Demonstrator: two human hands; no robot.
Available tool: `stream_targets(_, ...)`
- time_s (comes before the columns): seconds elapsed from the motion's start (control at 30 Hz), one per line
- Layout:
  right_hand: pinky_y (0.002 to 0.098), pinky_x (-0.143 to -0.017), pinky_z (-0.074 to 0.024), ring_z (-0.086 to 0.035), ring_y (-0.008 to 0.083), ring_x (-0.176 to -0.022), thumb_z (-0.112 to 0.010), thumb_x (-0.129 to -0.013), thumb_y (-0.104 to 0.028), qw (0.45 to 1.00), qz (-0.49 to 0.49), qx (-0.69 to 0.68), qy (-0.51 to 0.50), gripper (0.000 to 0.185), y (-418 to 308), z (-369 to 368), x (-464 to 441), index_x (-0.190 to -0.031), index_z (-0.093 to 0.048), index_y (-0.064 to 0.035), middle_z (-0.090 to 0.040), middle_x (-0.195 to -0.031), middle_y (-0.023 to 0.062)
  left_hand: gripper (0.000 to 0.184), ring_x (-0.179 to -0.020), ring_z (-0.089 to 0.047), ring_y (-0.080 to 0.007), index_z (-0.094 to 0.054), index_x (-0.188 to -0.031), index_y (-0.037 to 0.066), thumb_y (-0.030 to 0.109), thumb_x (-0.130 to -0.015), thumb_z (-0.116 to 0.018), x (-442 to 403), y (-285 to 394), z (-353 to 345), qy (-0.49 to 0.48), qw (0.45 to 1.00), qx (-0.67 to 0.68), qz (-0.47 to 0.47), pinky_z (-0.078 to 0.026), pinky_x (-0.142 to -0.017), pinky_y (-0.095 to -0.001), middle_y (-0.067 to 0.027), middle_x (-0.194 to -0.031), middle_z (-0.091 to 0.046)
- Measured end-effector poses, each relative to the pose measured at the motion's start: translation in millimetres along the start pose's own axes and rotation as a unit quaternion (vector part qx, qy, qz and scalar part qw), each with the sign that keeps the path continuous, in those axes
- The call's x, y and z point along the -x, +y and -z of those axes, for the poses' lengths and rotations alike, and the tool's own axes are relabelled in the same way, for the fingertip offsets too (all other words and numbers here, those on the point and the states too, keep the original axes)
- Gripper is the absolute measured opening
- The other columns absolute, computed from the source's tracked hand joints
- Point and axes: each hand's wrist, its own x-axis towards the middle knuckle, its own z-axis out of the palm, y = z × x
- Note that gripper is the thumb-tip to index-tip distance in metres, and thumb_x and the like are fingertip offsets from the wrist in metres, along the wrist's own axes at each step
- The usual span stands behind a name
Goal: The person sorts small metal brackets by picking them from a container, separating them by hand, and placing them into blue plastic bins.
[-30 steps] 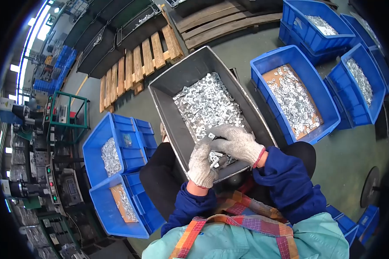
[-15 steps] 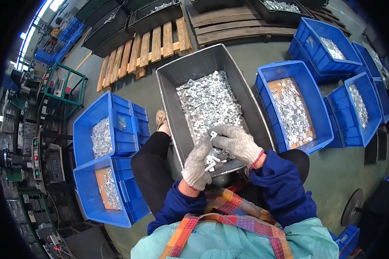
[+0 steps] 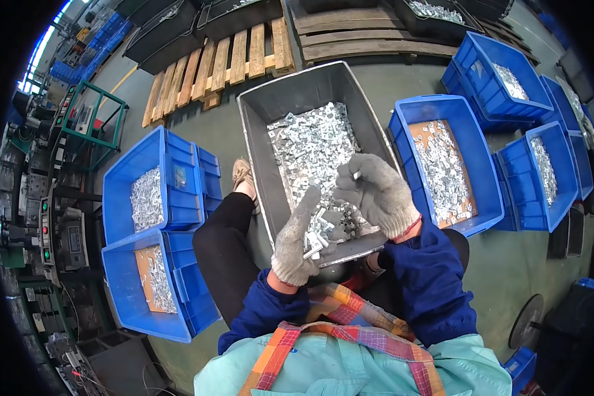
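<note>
A dark grey bin (image 3: 257, 155) with a pale, worn rim stands between my knees, holding a heap of small silvery metal parts (image 3: 317, 142). My left hand (image 3: 296, 241), in a knitted grey-white glove, is seen edge-on over the bin's near left side. Several bright metal parts (image 3: 315, 244) lie against its palm, and its fingers partly hide how they are held. My right hand (image 3: 381, 198), gloved alike, is over the bin's right side with fingers curled. A small pale metal part (image 3: 356, 175) shows between its fingertips. The two hands are apart.
On the right, a blue crate (image 3: 492, 191) holds similar parts on a brown bottom, with more blue crates (image 3: 501, 86) beyond. Two blue crates (image 3: 185, 185) with parts stand on the left. Wooden pallets (image 3: 237, 56) carry dark bins at the back. Machinery (image 3: 66, 237) lines the far left.
My hands were together, with a small square metal part at the fingertips. My right hand has moved up and away to the right, fingers curled. My left hand stays near the same place.
</note>
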Motion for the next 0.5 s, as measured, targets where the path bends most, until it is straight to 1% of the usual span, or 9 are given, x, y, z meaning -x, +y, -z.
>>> stream_targets(0.07, 0.0398, -0.079, -0.0610, -0.064, 0.0208, -0.084, -0.064, -0.095, -0.010, 0.992, -0.048, 0.112, 0.036, 0.026, 3.6, 8.7, -5.3, -0.119, -0.062, 0.0018, -0.064, -0.100, 0.0122, 0.071, -0.080, -0.073, -0.0294, -0.027, -0.159, 0.016, 0.037, -0.100, -0.060, 2.5, -0.4, -1.7, -0.023, 0.999, 0.018, -0.012, -0.060, -0.050, -0.0302, -0.0180, -0.111, -0.068)
stream_targets(0.1, 0.0325, -0.064, -0.0575, -0.059, 0.0161, -0.071, -0.063, -0.094, -0.007, 0.980, -0.058, 0.155, 0.110, 0.028, 8.3, -2.9, -4.6, -0.120, -0.061, 0.0013, -0.061, -0.091, 0.0094, 0.073, -0.081, -0.073, -0.0297, -0.025, -0.160, 0.017, 0.035, -0.100, -0.061, 3.1, -0.3, -2.6, -0.036, 0.999, 0.026, -0.018, -0.060, -0.051, -0.0309, -0.0186, -0.112, -0.068)
stream_targets(0.2, 0.0303, -0.062, -0.0538, -0.059, 0.0166, -0.071, -0.062, -0.093, -0.006, 0.981, -0.112, 0.140, 0.078, 0.029, 12.8, -2.2, 0.0, -0.121, -0.061, 0.0026, -0.061, -0.090, 0.0090, 0.074, -0.083, -0.073, -0.0295, -0.024, -0.161, 0.015, 0.026, -0.098, -0.061, 4.6, 1.2, -2.4, -0.064, 0.998, 0.003, -0.024, -0.060, -0.051, -0.0321, -0.0198, -0.116, -0.066)
stream_targets(0.23, 0.0309, -0.066, -0.0538, -0.061, 0.0174, -0.075, -0.063, -0.093, -0.009, 0.966, -0.066, 0.248, 0.028, 0.030, 12.9, -2.5, 3.0, -0.120, -0.063, 0.0020, -0.064, -0.093, 0.0092, 0.073, -0.082, -0.073, -0.0294, -0.025, -0.160, 0.014, 0.024, -0.098, -0.060, 5.1, 1.9, -4.6, -0.052, 0.998, -0.003, -0.022, -0.060, -0.052, -0.0319, -0.0197, -0.117, -0.066)
stream_targets(0.27, 0.0315, -0.069, -0.0538, -0.064, 0.0182, -0.078, -0.064, -0.093, -0.013, 0.936, -0.020, 0.351, -0.022, 0.030, 12.3, -3.3, 7.5, -0.120, -0.065, 0.0014, -0.066, -0.096, 0.0094, 0.072, -0.082, -0.073, -0.0293, -0.026, -0.160, 0.013, 0.023, -0.097, -0.059, 6.2, 3.2, -7.9, -0.039, 0.999, -0.010, -0.019, -0.060, -0.052, -0.0317, -0.0196, -0.118, -0.066)
stream_targets(0.3, 0.0320, -0.073, -0.0538, -0.066, 0.0191, -0.082, -0.064, -0.093, -0.016, 0.890, 0.026, 0.448, -0.073, 0.031, 10.7, -5.8, 11.8, -0.119, -0.067, 0.0007, -0.068, -0.099, 0.0096, 0.070, -0.082, -0.073, -0.0292, -0.027, -0.160, 0.012, 0.021, -0.097, -0.058, 7.3, 4.8, -11.8, -0.026, 0.999, -0.016, -0.016, -0.060, -0.052, -0.0315, -0.0195, -0.118, -0.066)
stream_targets(0.37, 0.0336, -0.081, -0.0534, -0.068, 0.0190, -0.089, -0.065, -0.093, -0.030, 0.844, -0.112, 0.523, -0.045, 0.036, 4.6, -15.1, 9.8, -0.115, -0.072, -0.0025, -0.073, -0.104, 0.0098, 0.069, -0.081, -0.073, -0.0293, -0.028, -0.159, 0.010, 0.021, -0.098, -0.057, 7.9, 4.3, -20.5, 0.000, 1.000, -0.012, -0.024, -0.061, -0.052, -0.0306, -0.0190, -0.119, -0.066)
stream_targets(0.47, 0.0328, -0.081, -0.0530, -0.068, 0.0184, -0.090, -0.066, -0.092, -0.031, 0.800, -0.131, 0.582, -0.061, 0.035, 7.0, -15.1, 11.2, -0.111, -0.073, -0.0029, -0.074, -0.099, 0.0111, 0.066, -0.080, -0.074, -0.0292, -0.030, -0.158, 0.009, 0.022, -0.099, -0.056, 10.0, 3.8, -24.9, 0.005, 1.000, -0.004, -0.016, -0.062, -0.052, -0.0304, -0.0183, -0.119, -0.066)
stream_targets(0.5, 0.0330, -0.081, -0.0530, -0.068, 0.0185, -0.089, -0.066, -0.092, -0.031, 0.796, -0.099, 0.595, -0.052, 0.035, 6.4, -19.7, 12.3, -0.107, -0.074, -0.0016, -0.074, -0.095, 0.0108, 0.066, -0.080, -0.074, -0.0292, -0.031, -0.158, 0.009, 0.022, -0.099, -0.056, 10.2, 4.0, -25.0, 0.000, 1.000, -0.001, -0.011, -0.062, -0.052, -0.0305, -0.0181, -0.119, -0.066)
